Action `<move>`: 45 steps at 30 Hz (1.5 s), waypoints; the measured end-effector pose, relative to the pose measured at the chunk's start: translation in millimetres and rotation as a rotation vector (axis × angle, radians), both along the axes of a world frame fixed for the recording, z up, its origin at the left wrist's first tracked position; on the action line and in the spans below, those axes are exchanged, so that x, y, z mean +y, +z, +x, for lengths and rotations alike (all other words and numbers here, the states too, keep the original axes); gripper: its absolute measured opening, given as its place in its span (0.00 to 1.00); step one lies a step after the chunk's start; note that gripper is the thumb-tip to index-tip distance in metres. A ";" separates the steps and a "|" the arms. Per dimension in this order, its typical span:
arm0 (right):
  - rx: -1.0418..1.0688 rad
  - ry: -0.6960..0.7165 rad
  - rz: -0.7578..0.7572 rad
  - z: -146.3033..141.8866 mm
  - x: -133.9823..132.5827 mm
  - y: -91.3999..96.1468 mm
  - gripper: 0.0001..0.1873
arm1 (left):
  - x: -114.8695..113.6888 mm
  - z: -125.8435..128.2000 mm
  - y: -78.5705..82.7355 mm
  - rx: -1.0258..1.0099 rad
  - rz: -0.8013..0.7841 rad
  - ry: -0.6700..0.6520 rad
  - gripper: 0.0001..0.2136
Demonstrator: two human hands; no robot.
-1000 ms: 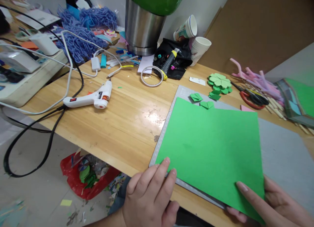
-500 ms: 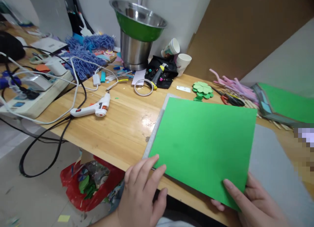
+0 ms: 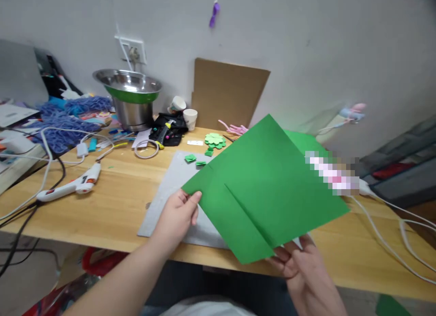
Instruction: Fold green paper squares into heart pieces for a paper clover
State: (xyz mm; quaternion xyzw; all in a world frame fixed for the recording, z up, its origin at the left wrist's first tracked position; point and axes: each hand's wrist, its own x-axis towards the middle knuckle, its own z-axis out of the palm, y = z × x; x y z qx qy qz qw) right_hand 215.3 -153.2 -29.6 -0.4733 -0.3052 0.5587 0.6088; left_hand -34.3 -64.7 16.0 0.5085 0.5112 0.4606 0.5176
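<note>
Both my hands hold a green sheet (image 3: 272,184), tilted above the table, with one corner pointing up and away. A dark line runs across its lower left part; I cannot tell whether it is a slit, a crease or the edge of a second sheet. My left hand (image 3: 180,209) pinches the left corner, thumb on top. My right hand (image 3: 296,259) grips the lower edge from below, its fingertips partly hidden behind the sheet. Underneath lies a grey board (image 3: 158,211), with small folded green pieces (image 3: 190,158) at its far edge.
A white glue gun (image 3: 73,186) with cables lies to the left. Behind are a steel basin (image 3: 132,91) on a metal pot, paper cups (image 3: 190,119), a ring of tape (image 3: 146,149), green petal cut-outs (image 3: 215,140) and a cardboard panel (image 3: 228,93). White cables (image 3: 378,238) run at right.
My left hand has gone from lying beside the sheet's edge to pinching its corner. The sheet has been lifted and turned off the grey board. My view has swung right.
</note>
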 end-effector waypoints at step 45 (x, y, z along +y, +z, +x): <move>-1.336 0.113 0.526 137.5 38.5 -5.9 0.11 | -5.0 3.8 22.1 0.914 0.759 -0.988 0.24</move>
